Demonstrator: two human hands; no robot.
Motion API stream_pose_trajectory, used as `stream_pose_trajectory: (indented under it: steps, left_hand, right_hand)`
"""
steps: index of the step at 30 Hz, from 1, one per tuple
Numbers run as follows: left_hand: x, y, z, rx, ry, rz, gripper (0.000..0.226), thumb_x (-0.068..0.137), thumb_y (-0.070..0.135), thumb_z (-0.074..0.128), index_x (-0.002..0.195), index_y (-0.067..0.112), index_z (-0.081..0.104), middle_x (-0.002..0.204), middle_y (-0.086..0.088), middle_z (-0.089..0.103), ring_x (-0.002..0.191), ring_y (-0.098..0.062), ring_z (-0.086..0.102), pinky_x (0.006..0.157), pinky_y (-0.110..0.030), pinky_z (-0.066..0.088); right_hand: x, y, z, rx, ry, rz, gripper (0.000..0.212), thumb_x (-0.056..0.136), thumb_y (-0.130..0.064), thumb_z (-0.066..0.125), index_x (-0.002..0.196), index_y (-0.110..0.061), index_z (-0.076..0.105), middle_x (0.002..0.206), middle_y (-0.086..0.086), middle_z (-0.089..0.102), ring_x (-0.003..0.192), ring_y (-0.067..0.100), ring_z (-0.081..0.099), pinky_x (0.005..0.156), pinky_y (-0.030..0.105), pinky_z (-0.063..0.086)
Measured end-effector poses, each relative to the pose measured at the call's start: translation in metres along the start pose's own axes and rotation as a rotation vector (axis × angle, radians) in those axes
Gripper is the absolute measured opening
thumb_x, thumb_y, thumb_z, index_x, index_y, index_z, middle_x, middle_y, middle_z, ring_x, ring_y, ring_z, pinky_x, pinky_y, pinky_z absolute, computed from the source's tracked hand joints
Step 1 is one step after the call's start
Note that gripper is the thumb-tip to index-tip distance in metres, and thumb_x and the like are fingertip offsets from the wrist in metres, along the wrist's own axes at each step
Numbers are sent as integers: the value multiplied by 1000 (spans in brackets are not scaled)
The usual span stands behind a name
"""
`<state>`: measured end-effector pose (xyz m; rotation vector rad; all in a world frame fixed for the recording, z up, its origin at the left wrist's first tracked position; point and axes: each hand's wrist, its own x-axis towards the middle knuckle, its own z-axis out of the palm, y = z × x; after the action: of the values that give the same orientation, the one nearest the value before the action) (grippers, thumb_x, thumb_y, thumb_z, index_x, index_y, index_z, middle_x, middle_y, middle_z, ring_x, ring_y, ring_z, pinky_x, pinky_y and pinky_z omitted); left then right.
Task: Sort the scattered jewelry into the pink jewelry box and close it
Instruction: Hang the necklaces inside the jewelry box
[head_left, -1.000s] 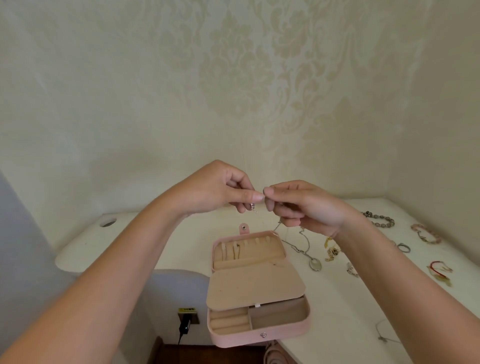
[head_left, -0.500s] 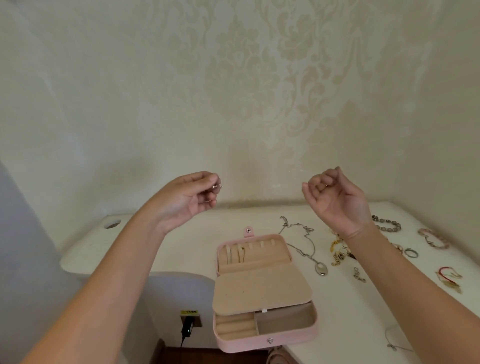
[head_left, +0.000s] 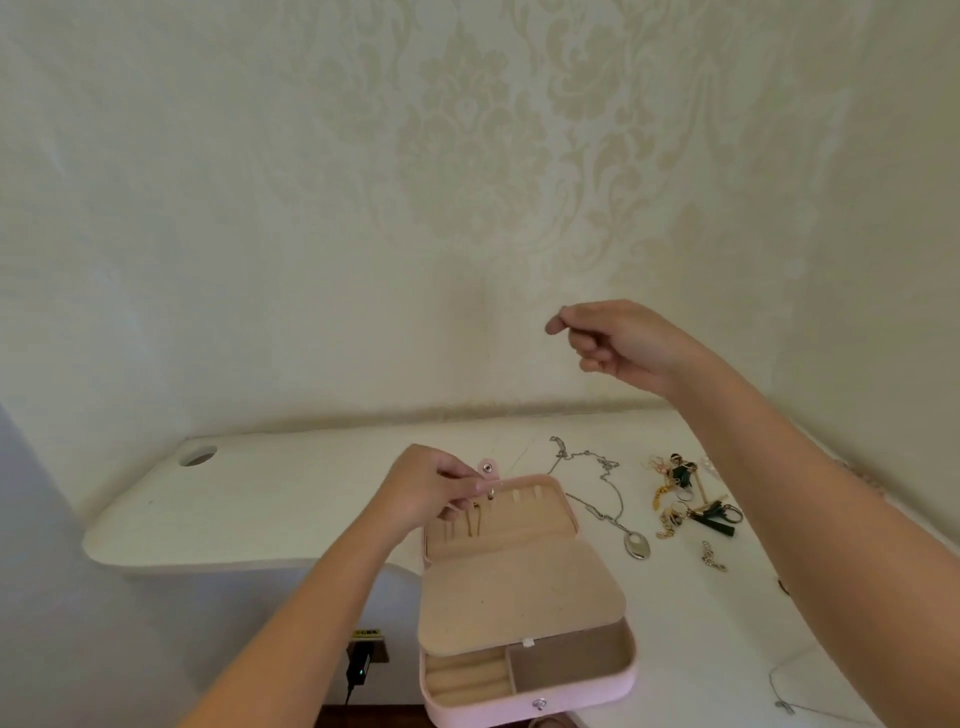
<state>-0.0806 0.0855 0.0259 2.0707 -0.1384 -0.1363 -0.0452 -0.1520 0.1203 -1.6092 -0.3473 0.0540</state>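
Note:
The pink jewelry box (head_left: 582, 691) lies open near the desk's front edge, its beige flap (head_left: 519, 597) folded over the tray. My left hand (head_left: 431, 488) pinches one end of a very thin chain at the hooks in the box's lid (head_left: 550, 512). My right hand (head_left: 618, 343) is raised high above the desk, fingers pinched on the other end; the chain itself is barely visible between them. Gold chains hang on the lid's hooks.
A silver pendant necklace (head_left: 636, 545) lies right of the box. Beyond it sits a pile of earrings and rings (head_left: 685, 499), with a small chain piece (head_left: 712, 557) below it. Another thin chain (head_left: 784, 704) lies at the lower right. The white desk (head_left: 270, 499) has a cable hole (head_left: 197, 456).
My hands drew apart from a pinch together. The left hand has since dropped to the lid's hooks, while the right hand rose higher, stretching the thin chain.

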Motion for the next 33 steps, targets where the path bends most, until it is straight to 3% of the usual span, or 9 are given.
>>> stream_pose_trajectory:
  steps: [4, 9, 15, 18, 20, 23, 25, 28, 33]
  left_hand:
    - [15, -7, 10, 305, -6, 25, 9, 80, 20, 72, 85, 15, 77, 64, 12, 59, 63, -4, 49, 57, -17, 33]
    - [25, -11, 14, 434, -177, -35, 13, 76, 22, 75, 88, 17, 78, 86, 3, 68, 85, -11, 57, 73, -21, 41]
    - [37, 0, 12, 567, -373, -123, 14, 77, 29, 73, 86, 18, 70, 80, -2, 53, 70, -18, 43, 58, -23, 31]
    - [44, 8, 10, 702, -444, -167, 18, 78, 29, 71, 91, 18, 64, 76, -3, 44, 56, -17, 30, 50, -25, 22]
    - [47, 12, 10, 779, -456, -156, 26, 75, 33, 73, 93, 15, 68, 76, -3, 46, 56, -17, 34, 51, -25, 24]
    - [54, 11, 12, 862, -428, -124, 38, 69, 39, 78, 93, 10, 71, 86, -2, 60, 82, -21, 60, 66, -27, 39]
    - [57, 10, 13, 862, -404, -102, 42, 68, 38, 80, 97, 9, 72, 87, 0, 63, 91, -19, 62, 71, -27, 42]
    - [55, 12, 15, 830, -468, -25, 32, 74, 32, 78, 96, 10, 73, 75, 11, 54, 78, -11, 53, 68, -23, 38]
    - [49, 21, 14, 794, -600, 36, 20, 81, 19, 71, 101, 18, 75, 71, 24, 57, 82, -3, 52, 73, -17, 38]
  right_hand:
    - [25, -4, 18, -280, -107, 59, 24, 97, -21, 49, 92, -8, 68, 58, -5, 44, 47, 8, 35, 51, 18, 39]
    - [44, 6, 33, -412, -178, 82, 23, 96, -22, 51, 92, -10, 71, 59, -3, 49, 50, 10, 37, 56, 20, 40]
    - [52, 17, 42, -506, -258, 50, 17, 90, -23, 62, 97, -15, 75, 70, -2, 57, 51, 8, 35, 53, 17, 40]
    - [54, 21, 47, -508, -287, 48, 17, 89, -22, 63, 98, -13, 75, 72, -1, 58, 48, 6, 34, 51, 16, 36]
    - [55, 21, 49, -492, -283, 36, 18, 90, -21, 62, 100, -12, 74, 69, -2, 56, 47, 5, 34, 49, 16, 34]
    - [55, 17, 48, -452, -283, 0, 19, 91, -21, 61, 100, -11, 74, 67, -3, 54, 48, 7, 31, 49, 16, 32]
    - [54, 14, 46, -415, -282, -21, 19, 91, -21, 60, 99, -11, 74, 66, -3, 53, 49, 8, 30, 49, 17, 31]
    - [52, 14, 45, -393, -293, -26, 20, 91, -21, 60, 100, -9, 73, 65, -4, 53, 49, 8, 31, 50, 18, 31]
    - [51, 20, 43, -366, -307, 23, 21, 92, -22, 59, 101, -9, 73, 67, -3, 55, 53, 10, 32, 52, 18, 35]
